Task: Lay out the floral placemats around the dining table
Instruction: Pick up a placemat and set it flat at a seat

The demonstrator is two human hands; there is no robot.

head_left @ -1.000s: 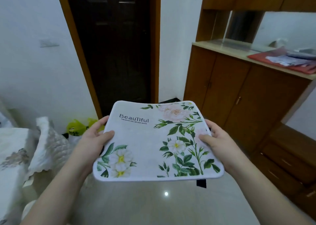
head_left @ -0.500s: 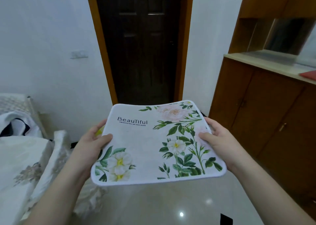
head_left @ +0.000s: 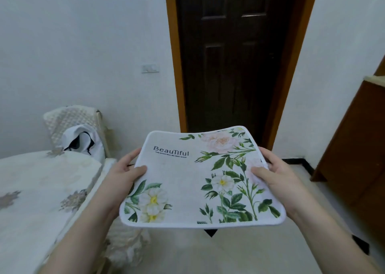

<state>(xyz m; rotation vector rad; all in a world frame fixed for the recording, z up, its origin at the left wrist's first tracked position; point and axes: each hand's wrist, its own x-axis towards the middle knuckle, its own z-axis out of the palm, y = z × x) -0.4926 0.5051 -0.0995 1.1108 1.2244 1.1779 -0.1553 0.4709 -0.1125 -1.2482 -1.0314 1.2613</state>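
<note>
Left hand [head_left: 125, 174]: grips the left edge of the floral placemat [head_left: 200, 182], thumb on top, fingers curled beneath.
Right hand [head_left: 277, 175]: grips the right edge likewise, thumb lying on the printed stems, fingers under the mat.
Placemat position: held in the air between both hands, roughly level, printed side up, sagging slightly in the middle. It touches nothing else.
Surface [head_left: 37, 192]: a table under a pale cloth with grey-brown motifs, to the left of the mat and lower, near but not under it.
Chair [head_left: 70, 119]: quilted cover, stands at the far edge of the surface, with a white and black item draped on it.
Floor: pale glossy tile with dark inlay marks.
Door [head_left: 231, 54]: dark, shut, orange-brown frame, straight ahead.
Cabinet [head_left: 354, 140]: brown wood, only its edge shows at right.
Change: over the last second the view has swung left; the cabinet has slid almost out of frame and the covered surface has come in. The grip on the mat is unchanged.
Assessment: the person appears to be turning toward the surface; the mat is not yet laid.
</note>
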